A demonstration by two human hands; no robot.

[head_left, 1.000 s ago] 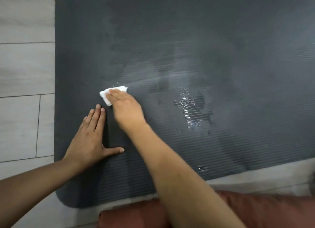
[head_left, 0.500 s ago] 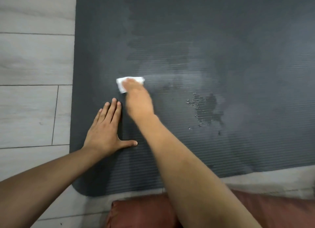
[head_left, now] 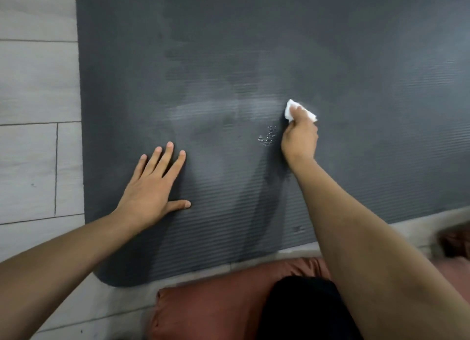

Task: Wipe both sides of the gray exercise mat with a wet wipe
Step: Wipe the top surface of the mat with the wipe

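The gray mat lies flat on the pale plank floor. The left hand rests flat on it at about eight o'clock, fingers straight and spread. The right hand grips a white wipe against the mat near centre, droplets just at its nine o'clock. A rust-red cushion sits at six o'clock
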